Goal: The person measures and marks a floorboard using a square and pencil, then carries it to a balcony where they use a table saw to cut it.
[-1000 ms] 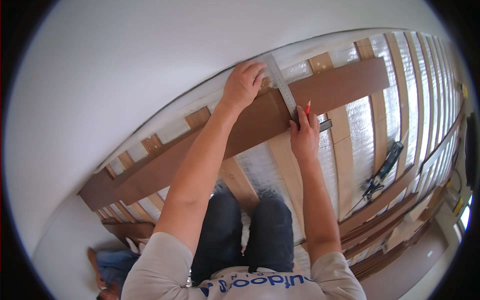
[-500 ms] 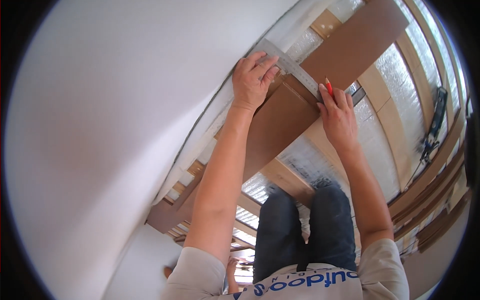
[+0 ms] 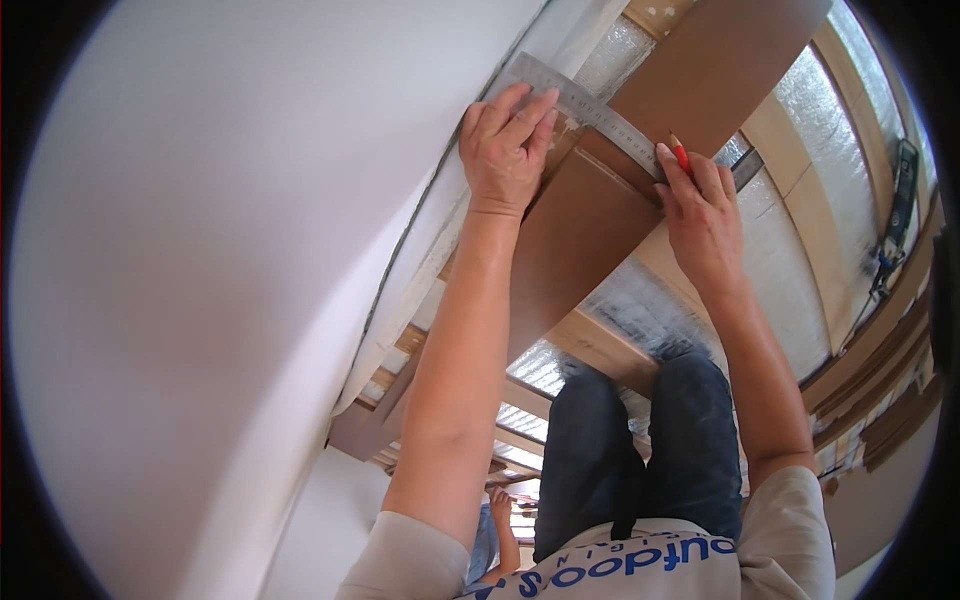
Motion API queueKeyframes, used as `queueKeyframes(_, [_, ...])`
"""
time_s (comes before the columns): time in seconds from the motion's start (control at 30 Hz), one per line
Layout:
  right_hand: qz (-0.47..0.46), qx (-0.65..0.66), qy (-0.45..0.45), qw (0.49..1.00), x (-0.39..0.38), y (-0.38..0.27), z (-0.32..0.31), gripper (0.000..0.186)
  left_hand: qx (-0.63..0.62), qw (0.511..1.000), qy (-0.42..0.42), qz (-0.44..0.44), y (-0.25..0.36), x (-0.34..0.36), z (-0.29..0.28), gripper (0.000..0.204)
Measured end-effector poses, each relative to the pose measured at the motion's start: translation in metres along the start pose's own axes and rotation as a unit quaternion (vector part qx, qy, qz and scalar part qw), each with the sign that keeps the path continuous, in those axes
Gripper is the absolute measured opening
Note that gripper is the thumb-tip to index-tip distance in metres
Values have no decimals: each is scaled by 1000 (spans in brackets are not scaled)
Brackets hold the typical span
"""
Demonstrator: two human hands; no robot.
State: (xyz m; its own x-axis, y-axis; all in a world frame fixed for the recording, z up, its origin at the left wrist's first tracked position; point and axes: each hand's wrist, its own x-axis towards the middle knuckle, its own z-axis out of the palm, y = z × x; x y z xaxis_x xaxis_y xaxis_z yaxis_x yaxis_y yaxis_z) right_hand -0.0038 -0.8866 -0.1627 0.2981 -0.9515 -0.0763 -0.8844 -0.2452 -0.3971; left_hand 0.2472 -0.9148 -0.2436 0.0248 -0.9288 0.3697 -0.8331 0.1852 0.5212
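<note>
A flat metal ruler lies across a brown floorboard, its far end close to the white wall. My left hand is closed at that end, the fingertips gripping the ruler's near edge. At the other end, my right hand has a red pencil between its fingers, dark tip pointing away from me. Its fingertips also touch the ruler. A dark metal end sticks out past the right hand; whether it belongs to the ruler I cannot tell. A second brown board runs towards me.
The white wall rises along the left. Wooden battens cross silvery foil underlay. A dark green hand tool lies at right, near stacked brown boards. Another person's arm shows at the bottom.
The view has shifted, so the boards and ruler appear farther up and to the right. Both hands keep their holds. More of the other person shows at the bottom.
</note>
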Motion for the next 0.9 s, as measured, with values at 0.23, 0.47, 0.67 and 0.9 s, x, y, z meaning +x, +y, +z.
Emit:
queueKeyframes(0.23, [-7, -9, -3, 1000, 3, -3, 2, 43, -9, 1000, 12, -6, -1, -1, 0, 32])
queueKeyframes(0.47, [8, -19, -13, 1000, 4, -8, -6, 42, -4, 1000, 4, -9, 4, 1, -1, 35])
queueKeyframes(0.67, [11, -1, -10, 1000, 6, -8, -7, 42, 11, 1000, 10, 3, -1, 1, -1, 35])
queueKeyframes(0.9, [-7, -15, 0, 1000, 7, -5, -7, 43, -4, 1000, 12, -4, 2, 0, 3, 38])
